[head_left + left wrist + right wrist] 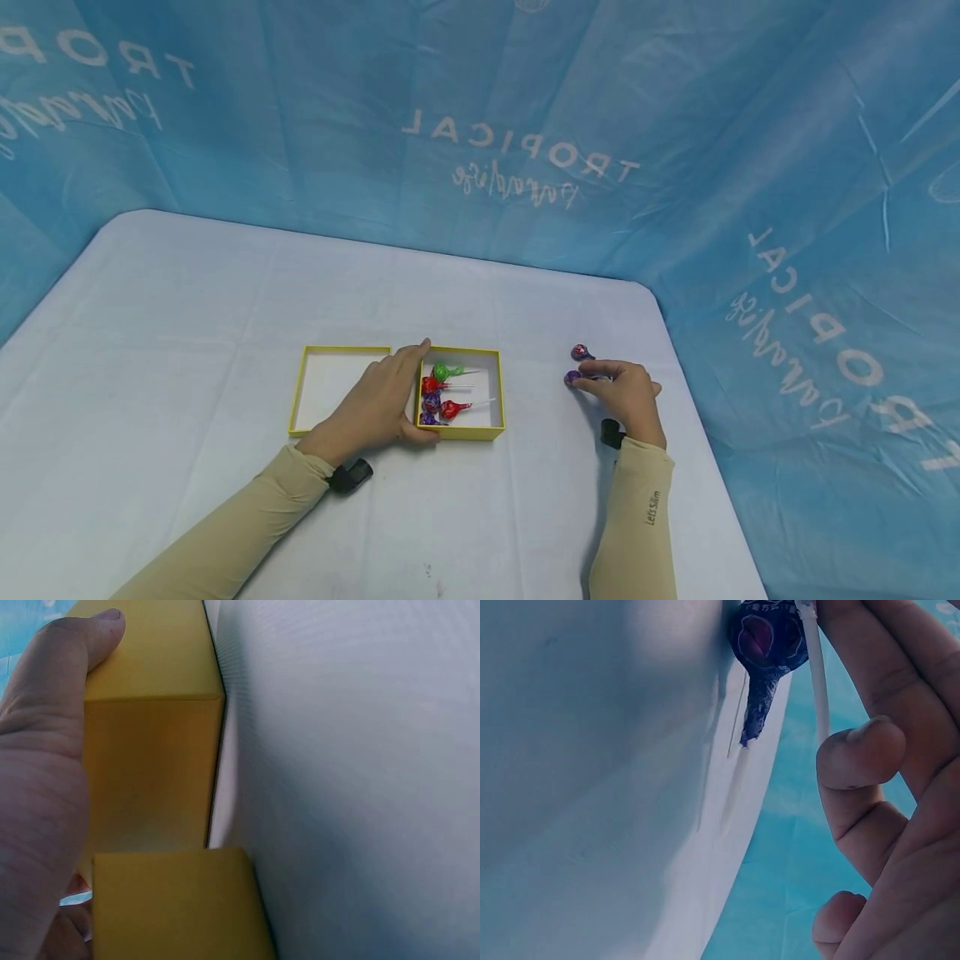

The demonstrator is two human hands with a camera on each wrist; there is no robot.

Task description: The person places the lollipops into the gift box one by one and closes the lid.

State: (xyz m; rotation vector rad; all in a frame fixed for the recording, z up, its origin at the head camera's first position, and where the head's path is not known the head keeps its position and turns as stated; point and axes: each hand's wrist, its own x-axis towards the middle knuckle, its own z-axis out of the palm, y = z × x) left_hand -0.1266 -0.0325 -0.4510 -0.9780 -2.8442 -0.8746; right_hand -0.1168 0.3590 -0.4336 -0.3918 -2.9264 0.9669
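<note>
My left hand (378, 400) grips the left side of a yellow box (468, 433), its thumb (105, 637) against the near wall and its fingers toward the far corner. Inside this white-lined box lie several wrapped lollipops: a green one (442, 372), red ones (452, 409) and purple ones (431, 403). Over at the right, my right hand (630, 396) pinches a purple lollipop (572, 378); its white stick (817, 682) runs down past the fingers in the right wrist view. Just beyond it lies another lollipop (581, 352) in a dark blue-purple wrapper.
A shallow yellow-edged box part (330, 379), white inside, lies directly left of the box, partly behind my left hand. White cloth (247, 292) covers the table. Blue printed curtains (337, 125) hang along the table's back and right sides.
</note>
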